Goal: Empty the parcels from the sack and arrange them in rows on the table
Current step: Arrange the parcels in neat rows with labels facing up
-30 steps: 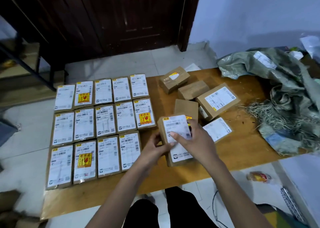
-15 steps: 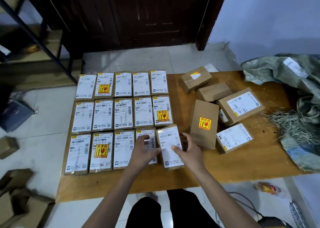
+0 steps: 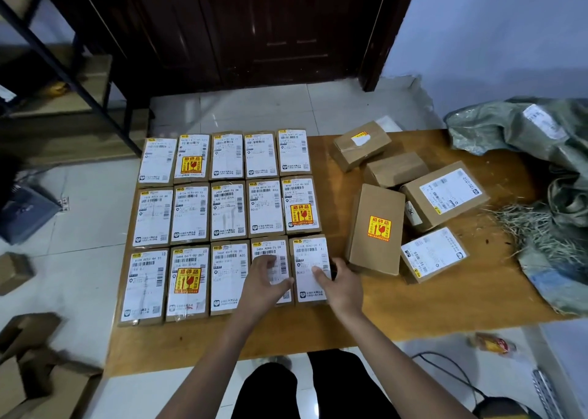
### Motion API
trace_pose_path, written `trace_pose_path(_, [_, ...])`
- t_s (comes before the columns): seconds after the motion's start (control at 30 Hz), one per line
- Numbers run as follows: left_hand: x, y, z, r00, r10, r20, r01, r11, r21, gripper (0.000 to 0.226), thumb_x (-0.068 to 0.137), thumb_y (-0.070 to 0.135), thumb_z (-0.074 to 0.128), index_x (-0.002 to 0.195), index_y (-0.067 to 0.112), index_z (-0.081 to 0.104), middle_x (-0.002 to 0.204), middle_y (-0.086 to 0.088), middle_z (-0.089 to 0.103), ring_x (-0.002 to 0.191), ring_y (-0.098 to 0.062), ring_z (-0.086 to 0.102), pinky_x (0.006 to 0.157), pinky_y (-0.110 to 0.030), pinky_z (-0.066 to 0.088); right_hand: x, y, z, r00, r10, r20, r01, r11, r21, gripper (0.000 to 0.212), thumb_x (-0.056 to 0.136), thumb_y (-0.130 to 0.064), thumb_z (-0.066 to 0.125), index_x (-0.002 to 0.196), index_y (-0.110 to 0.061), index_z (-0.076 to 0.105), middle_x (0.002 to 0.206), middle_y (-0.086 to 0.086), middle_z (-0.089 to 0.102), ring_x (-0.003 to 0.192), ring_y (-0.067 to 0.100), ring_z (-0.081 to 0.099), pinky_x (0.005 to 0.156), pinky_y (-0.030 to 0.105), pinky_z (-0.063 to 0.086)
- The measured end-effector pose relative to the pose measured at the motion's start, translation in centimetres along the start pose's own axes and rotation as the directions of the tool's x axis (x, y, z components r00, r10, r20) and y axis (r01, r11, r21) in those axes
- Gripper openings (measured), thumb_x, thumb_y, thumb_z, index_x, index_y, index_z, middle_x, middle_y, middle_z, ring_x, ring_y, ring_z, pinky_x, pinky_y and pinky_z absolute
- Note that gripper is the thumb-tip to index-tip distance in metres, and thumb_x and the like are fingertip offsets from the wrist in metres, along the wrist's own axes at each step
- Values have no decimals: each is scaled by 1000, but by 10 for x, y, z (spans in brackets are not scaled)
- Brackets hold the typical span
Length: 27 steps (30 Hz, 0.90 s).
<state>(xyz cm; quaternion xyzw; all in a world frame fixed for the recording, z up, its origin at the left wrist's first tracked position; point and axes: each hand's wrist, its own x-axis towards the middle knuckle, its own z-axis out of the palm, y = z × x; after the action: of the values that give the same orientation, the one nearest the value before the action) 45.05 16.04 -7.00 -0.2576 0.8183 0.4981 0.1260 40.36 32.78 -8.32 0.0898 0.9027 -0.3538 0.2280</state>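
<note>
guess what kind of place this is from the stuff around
Probably a small parcel sorting or pickup room: brown cardboard parcels with white shipping labels laid in rows on a wooden table, a crumpled green woven courier sack beside them, and a dark metal rack behind.

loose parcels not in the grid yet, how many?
5, all right of the grid: taped box farthest back, plain box, labelled box, upright fragile-sticker box, labelled box nearest. More may sit in the sack.
</note>
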Motion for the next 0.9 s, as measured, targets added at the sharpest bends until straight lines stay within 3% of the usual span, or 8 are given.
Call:
trace_pose_path(0.1, [0, 2, 0, 1000, 5, 4, -5, 1000, 1, 57, 79, 28, 75, 127, 13, 48, 119, 4, 47, 112, -16, 52, 96, -36, 48, -2, -3, 0, 1000, -12, -18, 10, 996, -94, 45, 88, -60, 53, 113, -23, 57, 107, -5, 72, 89, 14, 70, 64, 31, 57])
trace_pose_path(0.27, [9, 27, -1, 992, 78, -98, -79, 997, 2, 52, 82, 25, 71, 127, 16, 46, 124, 3, 48, 107, -11, 52, 84, -32, 50, -8, -18, -24, 985, -141, -102, 97, 933, -345, 41, 90, -58, 51, 111, -24, 62, 101, -7, 72, 84, 14, 70, 51, 21, 45])
trace_pose_path(0.47, [35, 90, 31, 974, 225, -14, -225, 974, -25, 47, 87, 26, 65, 129, 14, 46, 129, 0, 47, 117, -14, 51, 90, -29, 45, 33, -38, -85, 837, -481, -259, 329, 822, -465, 22, 88, -42, 57, 98, -25, 64, 93, -6, 67, 89, 14, 61, 66, 31, 54])
trace_pose_path(0.67, [75, 130, 73, 987, 161, 28, -162, 985, 64, 59, 84, 31, 67, 132, 8, 42, 128, -8, 46, 117, -23, 50, 89, -23, 40, 141, -58, -132, 880, -471, -57, 337, 706, -623, 34, 85, -39, 59, 112, -19, 60, 111, 5, 61, 109, 27, 52, 85, 38, 50])
trace_pose_path(0.8, [105, 146, 98, 995, 66, 76, -78, 983, 168, 64, 85, 38, 65, 135, 9, 39, 133, -9, 44, 120, -26, 49, 98, -34, 45, 195, -75, -151, 885, -461, 63, 381, 640, -667, 49, 85, -40, 61, 128, -20, 51, 129, 7, 52, 123, 29, 43, 92, 41, 48])
trace_pose_path(0.9, [120, 149, 111, 993, 11, 118, -37, 975, 220, 62, 86, 34, 64, 138, 11, 38, 136, -9, 42, 121, -26, 49, 102, -34, 43, 231, -93, -162, 875, -449, 179, 444, 599, -666, 66, 79, -34, 67, 138, -20, 43, 140, 6, 43, 130, 28, 34, 97, 39, 44])
